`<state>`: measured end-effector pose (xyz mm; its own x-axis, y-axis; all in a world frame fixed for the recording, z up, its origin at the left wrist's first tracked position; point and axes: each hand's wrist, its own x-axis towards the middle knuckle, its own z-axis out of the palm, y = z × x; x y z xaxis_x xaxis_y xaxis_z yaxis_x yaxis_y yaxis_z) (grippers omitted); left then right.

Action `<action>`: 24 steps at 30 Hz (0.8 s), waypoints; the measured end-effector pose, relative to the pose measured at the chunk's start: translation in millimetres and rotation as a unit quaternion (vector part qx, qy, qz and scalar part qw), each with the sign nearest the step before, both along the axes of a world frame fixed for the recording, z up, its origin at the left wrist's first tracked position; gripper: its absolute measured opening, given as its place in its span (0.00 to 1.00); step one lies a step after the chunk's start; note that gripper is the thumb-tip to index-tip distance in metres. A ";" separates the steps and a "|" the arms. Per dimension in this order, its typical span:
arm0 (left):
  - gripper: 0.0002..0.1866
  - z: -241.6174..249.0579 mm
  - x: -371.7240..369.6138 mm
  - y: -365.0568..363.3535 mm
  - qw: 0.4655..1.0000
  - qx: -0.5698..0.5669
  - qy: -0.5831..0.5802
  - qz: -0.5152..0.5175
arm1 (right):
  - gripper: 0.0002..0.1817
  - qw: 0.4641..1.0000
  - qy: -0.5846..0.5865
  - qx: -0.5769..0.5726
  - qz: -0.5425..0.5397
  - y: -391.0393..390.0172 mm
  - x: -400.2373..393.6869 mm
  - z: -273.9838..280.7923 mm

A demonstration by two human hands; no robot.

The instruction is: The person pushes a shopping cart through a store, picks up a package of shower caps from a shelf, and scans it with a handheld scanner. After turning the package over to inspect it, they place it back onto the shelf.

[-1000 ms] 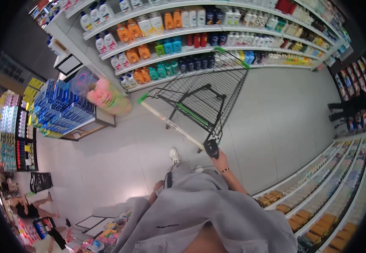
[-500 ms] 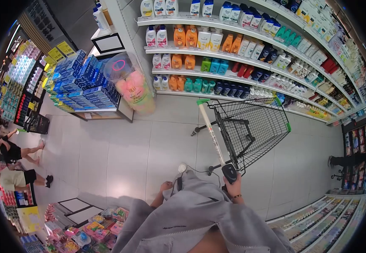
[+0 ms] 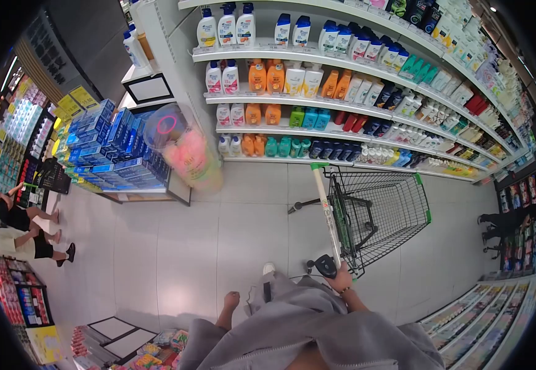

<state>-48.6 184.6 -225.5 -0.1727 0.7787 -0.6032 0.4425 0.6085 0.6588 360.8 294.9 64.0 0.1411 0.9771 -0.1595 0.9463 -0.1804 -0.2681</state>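
My right hand (image 3: 341,279) is closed around the near end of the pale handle bar (image 3: 328,216) of a black wire shopping cart (image 3: 384,219) with green corners. Right beside these fingers sits a black device (image 3: 326,266) on the handle, with a thin cable running from it toward my clothes. The visible part of the cart basket shows only bare wire. My left hand (image 3: 231,301) hangs by my side over the floor, its fingers curled in, with nothing visible in it.
Shelves of shampoo bottles (image 3: 257,78) run along the far side. A stack of blue boxes (image 3: 111,143) and a clear bin of pink items (image 3: 186,153) stand ahead on the left. Two people (image 3: 18,240) walk at far left; another person (image 3: 510,223) is at far right.
My left hand has swung forward, away from my body. My right hand stays on the cart handle. The shelves and cart sit lower in view, and the two people at left have moved.
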 end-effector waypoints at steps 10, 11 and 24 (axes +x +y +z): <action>0.16 36.9 46.3 86.2 0.996 -0.038 -0.067 -0.037 | 0.21 1.000 -0.003 -0.018 0.019 20.4 25.7 0.7; 0.16 44.3 52.6 95.4 0.996 -0.037 -0.061 -0.047 | 0.20 0.999 0.002 -0.038 0.020 23.7 28.2 10.0; 0.20 70.7 97.5 230.1 0.940 -0.027 0.064 -0.334 | 0.15 0.995 0.073 -0.053 0.037 59.5 108.0 22.6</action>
